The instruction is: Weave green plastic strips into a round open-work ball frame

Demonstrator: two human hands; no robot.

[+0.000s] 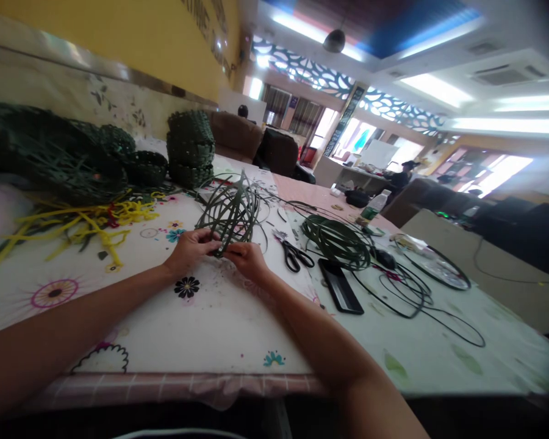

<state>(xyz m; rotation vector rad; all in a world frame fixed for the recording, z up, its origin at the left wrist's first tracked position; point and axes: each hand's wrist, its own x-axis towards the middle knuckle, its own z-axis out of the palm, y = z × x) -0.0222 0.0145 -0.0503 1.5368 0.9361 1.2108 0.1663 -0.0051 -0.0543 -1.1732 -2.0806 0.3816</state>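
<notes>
An open weave of dark green strips (231,210) stands on the flowered tablecloth in front of me, its strips curving up to a point. My left hand (194,247) pinches the lower near edge of this weave between thumb and fingers. Close beside it, my right hand (247,257) is closed on the same edge, a little to the right. The fingertips of both hands nearly meet there, and the exact strip under them is partly hidden. Black-handled scissors (295,253) lie to the right of my right hand, blades pointing away.
Right of the scissors lie a coil of green strips (336,239), a phone (341,286) and loose dark loops (412,292). A bottle (375,206) stands farther back. Woven green baskets (191,148) and yellow strips (96,222) are at left. People sit in the background.
</notes>
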